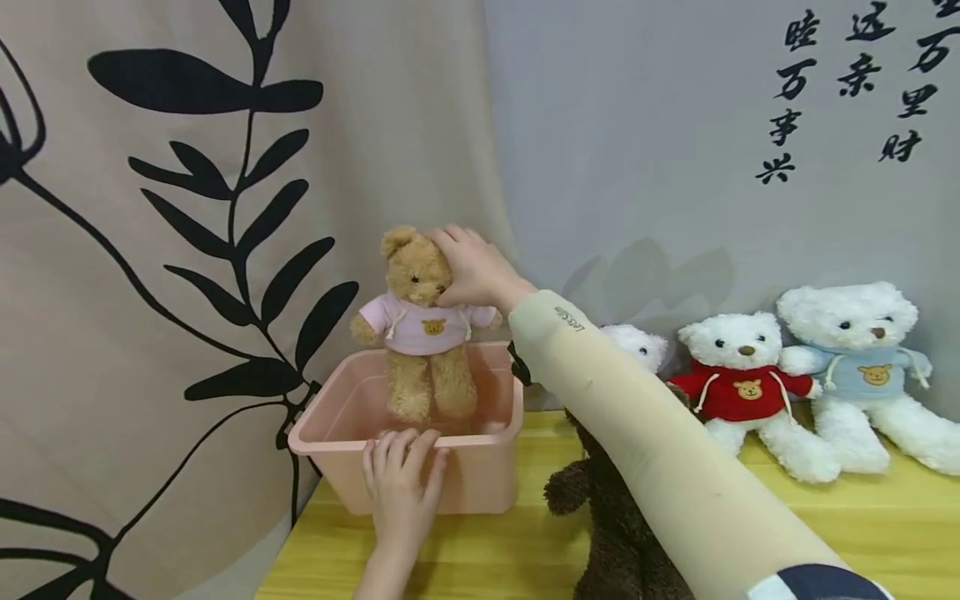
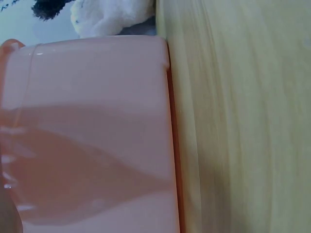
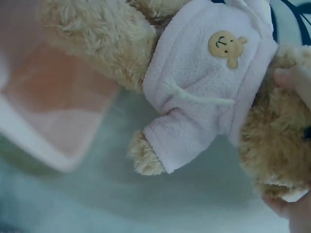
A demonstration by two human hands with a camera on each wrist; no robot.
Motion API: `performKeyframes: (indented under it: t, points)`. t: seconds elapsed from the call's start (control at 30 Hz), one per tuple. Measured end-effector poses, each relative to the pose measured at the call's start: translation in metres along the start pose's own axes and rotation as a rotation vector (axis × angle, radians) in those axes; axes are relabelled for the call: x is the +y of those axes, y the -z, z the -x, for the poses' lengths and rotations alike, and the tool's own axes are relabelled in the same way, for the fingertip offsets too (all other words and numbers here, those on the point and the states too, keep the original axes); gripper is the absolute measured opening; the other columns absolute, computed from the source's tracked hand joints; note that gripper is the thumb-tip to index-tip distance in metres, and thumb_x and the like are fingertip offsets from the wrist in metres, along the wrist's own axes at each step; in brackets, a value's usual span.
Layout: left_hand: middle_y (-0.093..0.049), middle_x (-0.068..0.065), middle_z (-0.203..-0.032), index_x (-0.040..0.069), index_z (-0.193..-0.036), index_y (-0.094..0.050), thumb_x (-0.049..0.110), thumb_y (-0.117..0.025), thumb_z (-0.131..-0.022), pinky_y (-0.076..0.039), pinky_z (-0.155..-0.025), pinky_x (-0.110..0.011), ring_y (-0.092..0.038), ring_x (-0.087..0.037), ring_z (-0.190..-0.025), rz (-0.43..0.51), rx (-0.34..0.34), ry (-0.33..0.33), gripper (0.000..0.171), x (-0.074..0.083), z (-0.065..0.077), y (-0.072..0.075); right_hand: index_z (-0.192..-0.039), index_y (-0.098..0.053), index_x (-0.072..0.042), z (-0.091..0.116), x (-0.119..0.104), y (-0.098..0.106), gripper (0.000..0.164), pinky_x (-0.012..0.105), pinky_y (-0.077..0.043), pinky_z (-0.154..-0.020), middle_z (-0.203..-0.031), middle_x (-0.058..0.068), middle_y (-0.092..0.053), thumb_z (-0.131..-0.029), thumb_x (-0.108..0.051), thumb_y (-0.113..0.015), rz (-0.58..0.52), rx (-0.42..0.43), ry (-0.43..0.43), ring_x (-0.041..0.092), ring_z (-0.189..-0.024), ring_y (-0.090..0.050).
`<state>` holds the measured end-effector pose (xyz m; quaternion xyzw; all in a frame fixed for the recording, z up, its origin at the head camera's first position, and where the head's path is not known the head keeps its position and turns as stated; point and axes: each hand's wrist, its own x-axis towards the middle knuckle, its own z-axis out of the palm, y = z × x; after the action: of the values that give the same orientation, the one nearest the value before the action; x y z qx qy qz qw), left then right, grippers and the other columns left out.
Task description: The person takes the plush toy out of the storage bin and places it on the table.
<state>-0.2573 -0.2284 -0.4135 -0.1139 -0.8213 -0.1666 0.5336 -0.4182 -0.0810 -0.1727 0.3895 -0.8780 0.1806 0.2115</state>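
My right hand (image 1: 480,271) grips the light brown teddy bear (image 1: 431,337) by its head. The bear wears a pale pink hoodie with a small bear-face patch. It hangs upright, its legs inside the pink plastic bin (image 1: 480,475). The right wrist view shows the hoodie (image 3: 204,82) close up, with a thumb and fingers on either side of the head. On the bin's near rim, my left hand (image 1: 401,483) holds on with its fingers over the edge. In the left wrist view the bin's wall (image 2: 97,87) fills the left half.
A dark brown plush bear (image 1: 622,533) lies partly hidden under my right arm. Along the wall at right sit white bears, one in a red hoodie (image 1: 738,392) and one in light blue (image 1: 862,375); another is mostly covered. The yellow wooden table (image 1: 525,550) ends at left.
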Motion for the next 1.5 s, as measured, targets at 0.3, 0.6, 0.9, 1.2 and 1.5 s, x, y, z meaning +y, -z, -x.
performKeyframes:
  t: [0.3,0.6,0.9,1.2,1.5]
  points:
    - [-0.062,-0.005,-0.102,0.016,-0.105,-0.068,0.046,-0.051,-0.098,-0.021,-0.101,-0.060,-0.052,-0.035,-0.105,0.009,0.017,-0.009,0.035,-0.018,-0.002,-0.005,-0.144,-0.039,-0.017,0.002,0.021,0.071,0.091,0.049,-0.040,-0.097,-0.138,0.002,-0.045,-0.067,-0.028,-0.086,0.046,0.077,-0.002,0.026,-0.125,-0.041]
    - [-0.061,-0.007,-0.100,0.013,-0.104,-0.068,0.046,-0.050,-0.097,-0.021,-0.103,-0.059,-0.051,-0.035,-0.103,-0.001,0.037,-0.016,0.038,-0.026,-0.006,-0.006,-0.140,-0.043,-0.010,0.023,0.059,0.133,0.087,0.042,-0.035,-0.103,-0.134,0.009,-0.046,-0.065,-0.017,-0.086,0.039,0.137,0.012,0.029,-0.123,-0.043]
    - [-0.060,-0.009,-0.103,0.013,-0.106,-0.067,0.047,-0.048,-0.098,-0.020,-0.104,-0.061,-0.050,-0.035,-0.105,-0.011,-0.011,0.002,0.039,-0.033,-0.009,-0.004,-0.144,-0.037,-0.006,0.082,0.109,0.190,0.092,0.055,-0.032,-0.104,-0.138,0.018,-0.042,-0.066,-0.012,-0.085,0.126,0.110,-0.129,0.038,-0.125,-0.041]
    - [-0.061,-0.011,-0.104,0.013,-0.106,-0.067,0.043,-0.050,-0.097,-0.018,-0.105,-0.060,-0.049,-0.037,-0.105,-0.029,-0.015,0.016,0.036,-0.047,-0.009,0.007,-0.141,-0.039,0.000,0.137,0.146,0.210,0.091,0.062,-0.036,-0.096,-0.129,0.024,-0.045,-0.062,-0.007,-0.085,0.151,0.037,-0.158,0.043,-0.114,-0.045]
    - [-0.061,-0.012,-0.103,0.012,-0.106,-0.067,0.045,-0.048,-0.098,-0.018,-0.105,-0.060,-0.049,-0.037,-0.105,-0.029,-0.018,0.014,0.039,-0.049,-0.007,0.011,-0.133,-0.047,-0.001,0.204,0.171,0.191,0.087,0.058,-0.043,-0.087,-0.117,0.017,-0.053,-0.058,-0.011,-0.089,0.172,-0.090,-0.128,0.036,-0.103,-0.052]
